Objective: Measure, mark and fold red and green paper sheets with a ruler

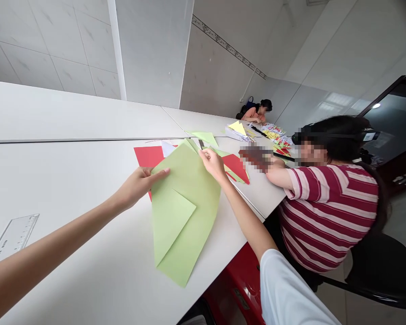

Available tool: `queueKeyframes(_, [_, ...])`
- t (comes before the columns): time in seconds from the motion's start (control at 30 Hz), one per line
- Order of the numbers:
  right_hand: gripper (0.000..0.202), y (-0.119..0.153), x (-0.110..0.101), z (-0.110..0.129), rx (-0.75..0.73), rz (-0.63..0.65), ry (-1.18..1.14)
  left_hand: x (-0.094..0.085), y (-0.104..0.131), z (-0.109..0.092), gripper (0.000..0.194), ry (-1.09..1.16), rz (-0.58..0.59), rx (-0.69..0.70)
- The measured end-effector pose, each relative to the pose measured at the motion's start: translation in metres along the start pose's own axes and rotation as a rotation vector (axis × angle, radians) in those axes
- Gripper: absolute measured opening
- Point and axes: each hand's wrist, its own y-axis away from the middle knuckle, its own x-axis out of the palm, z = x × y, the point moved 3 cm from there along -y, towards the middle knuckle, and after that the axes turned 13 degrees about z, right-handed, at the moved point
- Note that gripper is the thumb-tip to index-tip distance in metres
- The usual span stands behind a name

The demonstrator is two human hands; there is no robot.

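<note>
Left hand [144, 180] pinches the green paper [189, 180] at its left edge, thumb flat on the upper face, fingers out of sight beneath; no gap shows in that grip. Right hand [212, 161] is at the sheet's upper right edge, fingers curled tight about a slim dark tool [200, 143] (a blade, perhaps; too little shows to be sure). The sheet spans both grips, its lower part hanging toward the wearer, with a pointed flap of the same green below the left thumb.

Just beyond the left grip, a red sheet [149, 156]; right of the right grip, a red piece [236, 166] with green ones beneath; well to the left, on the white table [88, 271], a clear ruler [15, 237]; farther right, a co-worker in a striped shirt [331, 212].

Step in hand, I judge: working the paper's top edge with the tool, likely slitting along a fold; the next move calls for a firm left pinch, the sheet taut, left fingers clear of the tool's path.
</note>
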Motion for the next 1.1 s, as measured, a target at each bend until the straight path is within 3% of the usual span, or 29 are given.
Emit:
queueKeyframes(0.1, [0.054,0.026,-0.013,-0.004,0.031,-0.163,-0.077,-0.008,0.0,0.002,0.05,0.059,-0.001,0.008])
queueKeyframes(0.17, [0.063,0.05,-0.016,-0.009,0.083,-0.187,-0.164,-0.014,0.001,0.002,0.053,0.112,-0.047,0.049])
queueKeyframes(0.3, [0.072,0.098,0.0,-0.018,0.219,0.058,-0.376,-0.018,0.005,-0.005,0.055,0.201,-0.105,0.11])
queueKeyframes(0.4, [0.068,0.125,0.017,-0.014,0.241,0.247,-0.472,-0.014,0.007,-0.011,0.055,0.239,-0.109,0.144])
queueKeyframes(0.5, [0.069,0.136,0.028,-0.008,0.242,0.315,-0.497,-0.009,0.01,-0.019,0.054,0.255,-0.108,0.181])
queueKeyframes(0.6, [0.072,0.134,0.032,-0.001,0.22,0.296,-0.502,-0.007,0.012,-0.028,0.051,0.26,-0.115,0.228])
queueKeyframes(0.73, [0.052,0.124,0.038,0.009,0.175,0.334,-0.565,-0.013,0.012,-0.039,0.054,0.251,-0.118,0.285])
queueKeyframes(0.87, [0.049,0.103,0.033,0.009,0.141,0.218,-0.542,-0.021,0.002,-0.037,0.061,0.216,-0.096,0.273])
queueKeyframes(1.0, [0.041,0.058,0.014,-0.01,0.178,0.079,-0.407,-0.025,-0.006,-0.018,0.07,0.14,-0.022,0.079])
queueKeyframes(1.1, [0.034,0.027,0.002,-0.04,0.303,0.049,-0.276,-0.03,0.004,-0.002,0.072,0.064,-0.028,-0.098])
